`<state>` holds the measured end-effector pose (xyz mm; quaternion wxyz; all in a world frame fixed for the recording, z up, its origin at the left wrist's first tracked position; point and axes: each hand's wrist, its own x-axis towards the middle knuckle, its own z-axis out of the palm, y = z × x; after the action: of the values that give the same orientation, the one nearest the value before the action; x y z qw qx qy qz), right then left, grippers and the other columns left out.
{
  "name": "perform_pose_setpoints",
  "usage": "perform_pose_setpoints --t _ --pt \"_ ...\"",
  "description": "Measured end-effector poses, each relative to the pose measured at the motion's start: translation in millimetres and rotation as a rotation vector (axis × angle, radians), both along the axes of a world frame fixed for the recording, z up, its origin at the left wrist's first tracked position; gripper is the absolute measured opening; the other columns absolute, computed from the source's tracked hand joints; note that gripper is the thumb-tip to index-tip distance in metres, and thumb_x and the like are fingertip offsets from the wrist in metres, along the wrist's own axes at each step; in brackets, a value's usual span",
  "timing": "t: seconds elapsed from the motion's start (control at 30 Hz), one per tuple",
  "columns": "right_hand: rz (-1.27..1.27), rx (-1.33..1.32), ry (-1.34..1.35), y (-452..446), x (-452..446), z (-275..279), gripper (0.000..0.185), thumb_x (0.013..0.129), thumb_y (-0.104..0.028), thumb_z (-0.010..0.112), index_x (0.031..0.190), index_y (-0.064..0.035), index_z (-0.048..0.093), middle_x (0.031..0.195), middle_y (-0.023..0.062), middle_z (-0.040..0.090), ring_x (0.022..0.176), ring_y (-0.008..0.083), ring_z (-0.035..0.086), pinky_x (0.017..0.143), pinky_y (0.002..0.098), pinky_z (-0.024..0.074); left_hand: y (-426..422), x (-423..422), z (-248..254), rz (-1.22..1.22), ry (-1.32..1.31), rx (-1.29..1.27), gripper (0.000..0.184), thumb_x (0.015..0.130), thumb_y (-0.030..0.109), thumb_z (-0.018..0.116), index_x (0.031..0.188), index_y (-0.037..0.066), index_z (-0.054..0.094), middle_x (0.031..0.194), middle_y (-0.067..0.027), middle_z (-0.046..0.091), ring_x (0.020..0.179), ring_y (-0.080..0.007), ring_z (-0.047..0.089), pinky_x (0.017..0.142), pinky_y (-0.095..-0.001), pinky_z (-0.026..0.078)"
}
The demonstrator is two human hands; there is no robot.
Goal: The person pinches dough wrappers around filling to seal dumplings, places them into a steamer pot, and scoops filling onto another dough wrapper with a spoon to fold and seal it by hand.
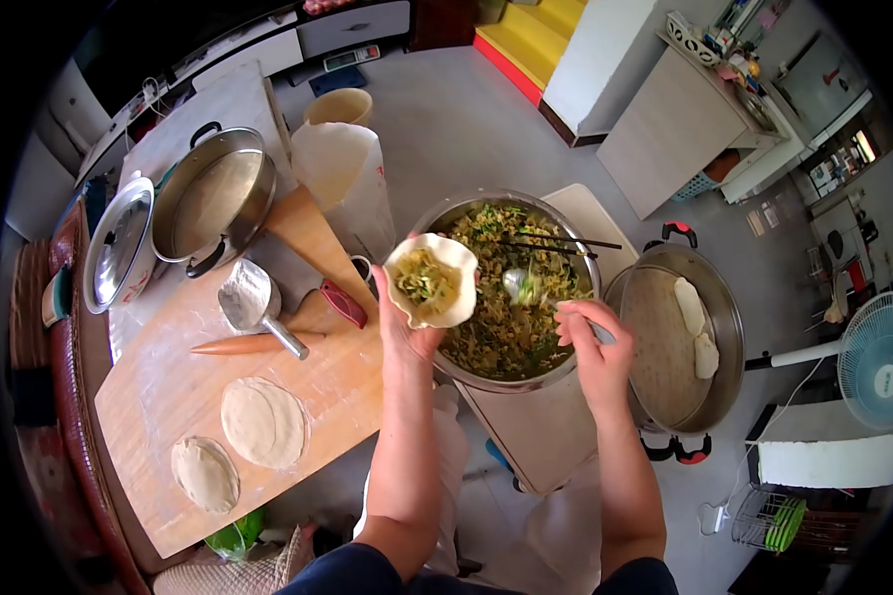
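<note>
Cupped in my left hand (412, 335) is a round dough wrapper (462, 266) with its edge turned up, holding a heap of chopped vegetable filling (425, 286). My right hand (597, 347) grips the handle of a metal spoon (514, 284), whose bowl is down in the filling of a large steel bowl (506, 385). A pair of dark chopsticks (566, 244) leans in that bowl. Flattened dough rounds (264, 422) lie stacked on the floured wooden board (337, 426) to the left, beside a smaller dough piece (205, 474).
On the board are a rolling pin (253, 343), a metal flour scoop (251, 297) and a cleaver with a red handle (343, 303). A deep pan (218, 198) stands behind them. At right, a steamer pot (655, 377) holds shaped dough pieces (693, 309), near a fan (878, 362).
</note>
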<state>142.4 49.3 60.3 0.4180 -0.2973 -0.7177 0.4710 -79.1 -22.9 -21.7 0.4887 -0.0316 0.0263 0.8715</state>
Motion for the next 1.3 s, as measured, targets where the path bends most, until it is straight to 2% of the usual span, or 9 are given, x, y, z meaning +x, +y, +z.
perform_pose_setpoints --t 0.07,0.17,0.3,0.37,0.63,0.97,1.07,1.13,1.3 --pt "-0.031 -0.096 -0.152 5 3 -23 0.015 0.094 -0.001 0.058 0.102 0.0065 0.069 0.092 0.0134 0.070 0.073 0.0135 0.066 0.063 0.0255 0.0556 -4 -2 8 0.014 -0.043 -0.041 0.070 0.102 0.063 0.024 0.149 0.014 0.040 0.145 -0.0169 0.049 0.132 -0.0466 0.046 0.107 -0.0702 0.037" --pt "-0.097 0.007 -0.347 13 5 -57 0.014 0.093 -0.003 0.059 0.097 0.0057 0.070 0.084 0.0105 0.071 0.067 0.0126 0.068 0.058 0.0249 0.0556 -6 -4 9 0.007 -0.040 -0.007 0.069 0.102 0.063 0.024 0.150 0.015 0.040 0.146 -0.0163 0.049 0.132 -0.0461 0.046 0.107 -0.0700 0.037" --pt "-0.126 -0.162 -0.357 17 -14 -87 0.017 0.093 -0.003 0.057 0.097 0.0054 0.072 0.079 0.0104 0.072 0.066 0.0131 0.069 0.058 0.0260 0.0580 -7 -6 4 0.002 -0.031 0.049 0.070 0.101 0.065 0.028 0.147 0.015 0.042 0.144 -0.0145 0.050 0.131 -0.0436 0.047 0.105 -0.0698 0.040" --pt "-0.110 -0.379 -0.234 11 -28 -89 0.018 0.095 -0.005 0.058 0.101 0.0059 0.071 0.080 0.0114 0.072 0.065 0.0140 0.068 0.059 0.0268 0.0586 -7 -7 4 0.004 -0.041 0.041 0.070 0.101 0.065 0.028 0.147 0.015 0.042 0.144 -0.0140 0.050 0.132 -0.0433 0.047 0.105 -0.0693 0.041" --pt "-0.014 -0.748 0.309 10 -26 -97 0.022 0.095 -0.007 0.059 0.108 0.0094 0.068 0.092 0.0178 0.072 0.077 0.0206 0.068 0.071 0.0325 0.0578 -8 -11 1 0.049 -0.036 -0.007 0.069 0.102 0.063 0.027 0.150 0.014 0.040 0.145 -0.0164 0.049 0.132 -0.0446 0.046 0.108 -0.0696 0.036" --pt "0.057 -0.582 0.445 23 -19 -71 0.019 0.096 -0.002 0.058 0.108 0.0092 0.068 0.092 0.0187 0.072 0.077 0.0209 0.068 0.071 0.0329 0.0577 -12 -12 3 0.070 0.007 0.026 0.067 0.104 0.059 0.028 0.148 0.012 0.041 0.145 -0.0157 0.050 0.132 -0.0400 0.048 0.110 -0.0633 0.039" --pt "-0.059 -0.463 0.252 26 -10 -75 0.018 0.097 -0.005 0.059 0.106 0.0082 0.069 0.092 0.0171 0.071 0.075 0.0190 0.068 0.066 0.0306 0.0573 -14 -18 -3 0.088 -0.098 -0.004 0.067 0.102 0.063 0.029 0.146 0.015 0.044 0.141 -0.0118 0.053 0.129 -0.0398 0.051 0.105 -0.0657 0.042" --pt "-0.144 -0.338 0.118 26 -7 -87 0.017 0.096 -0.004 0.060 0.104 0.0072 0.069 0.090 0.0149 0.072 0.071 0.0165 0.068 0.062 0.0284 0.0572 -14 -16 0 0.091 -0.058 -0.013 0.067 0.102 0.063 0.029 0.146 0.015 0.044 0.141 -0.0118 0.053 0.129 -0.0392 0.051 0.105 -0.0654 0.042" --pt "-0.112 -0.424 -0.036 17 -25 -108 0.018 0.097 -0.004 0.058 0.105 0.0069 0.069 0.088 0.0141 0.072 0.071 0.0166 0.069 0.065 0.0281 0.0583 -8 -13 -2 0.087 -0.015 -0.045 0.066 0.102 0.063 0.029 0.145 0.015 0.045 0.141 -0.0120 0.053 0.129 -0.0397 0.050 0.105 -0.0651 0.043"
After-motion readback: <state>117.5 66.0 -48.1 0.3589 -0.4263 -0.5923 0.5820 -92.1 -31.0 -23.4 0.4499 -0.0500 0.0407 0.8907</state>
